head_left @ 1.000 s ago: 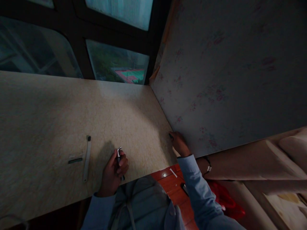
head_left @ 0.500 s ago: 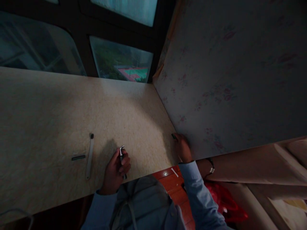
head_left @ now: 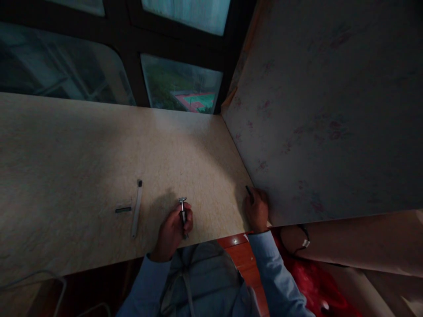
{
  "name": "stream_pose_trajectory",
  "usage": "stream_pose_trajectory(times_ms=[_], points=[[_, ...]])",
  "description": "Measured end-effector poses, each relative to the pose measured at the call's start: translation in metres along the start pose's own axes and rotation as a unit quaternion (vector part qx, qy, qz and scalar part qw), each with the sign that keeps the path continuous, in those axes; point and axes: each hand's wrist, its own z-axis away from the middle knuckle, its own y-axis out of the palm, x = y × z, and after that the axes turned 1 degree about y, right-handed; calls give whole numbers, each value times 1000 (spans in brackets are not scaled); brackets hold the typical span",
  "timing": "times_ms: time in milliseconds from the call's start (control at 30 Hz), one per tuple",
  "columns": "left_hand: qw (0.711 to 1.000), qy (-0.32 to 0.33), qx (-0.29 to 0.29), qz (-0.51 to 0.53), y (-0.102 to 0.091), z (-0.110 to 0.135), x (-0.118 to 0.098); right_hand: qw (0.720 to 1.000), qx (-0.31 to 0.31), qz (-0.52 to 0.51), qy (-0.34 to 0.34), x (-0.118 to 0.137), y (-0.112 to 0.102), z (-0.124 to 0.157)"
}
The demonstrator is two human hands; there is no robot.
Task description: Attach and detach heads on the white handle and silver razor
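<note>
My left hand (head_left: 175,229) is closed around a razor (head_left: 183,211), its silver T-shaped head pointing up and its dark handle running down through the fingers. At the table's right side, my right hand (head_left: 257,209) is closed on a small dark piece (head_left: 248,190) that pokes out past the fingers; its kind is unclear. Left of my left hand lies a slim white stick with a dark end (head_left: 136,211), much like a toothbrush. Beside it is a short dark bar (head_left: 123,210) with something clear along its edge.
The pale marbled table (head_left: 109,154) meets a flowered wall panel (head_left: 294,145) at right and windows (head_left: 181,83) behind. A grey cable (head_left: 42,273) hangs at the front left edge. A red plastic bag (head_left: 313,286) lies below at right.
The view has shifted, so everything sits a little further right. The razor's head has turned and now shows its T shape. My right hand stays by the wall panel, slightly rotated.
</note>
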Motion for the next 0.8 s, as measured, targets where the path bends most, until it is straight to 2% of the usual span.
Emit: stream_pose_trajectory(times_ms=[100, 233, 367, 533, 600, 700, 800], points=[[999, 16, -2, -29, 1, 0, 1, 1000, -5, 9, -18, 3, -2, 2], [997, 42, -4, -60, 3, -1, 3, 992, 68, -58, -94, 20, 0, 9], [996, 49, -14, -75, 3, -1, 4, 973, 141, -124, -137, 52, 8, 18], [996, 54, -36, -65, 4, 1, 5, 950, 186, -221, -122, 94, 19, 25], [996, 62, -42, -49, 3, 0, 7, 929, 199, -298, -90, 107, 22, 27], [995, 76, -63, -17, -1, -3, 10, 885, 228, -404, -47, 121, 25, 32], [992, 97, -85, 13, -5, -7, 12, 847, 269, -455, -47, 129, 27, 38]])
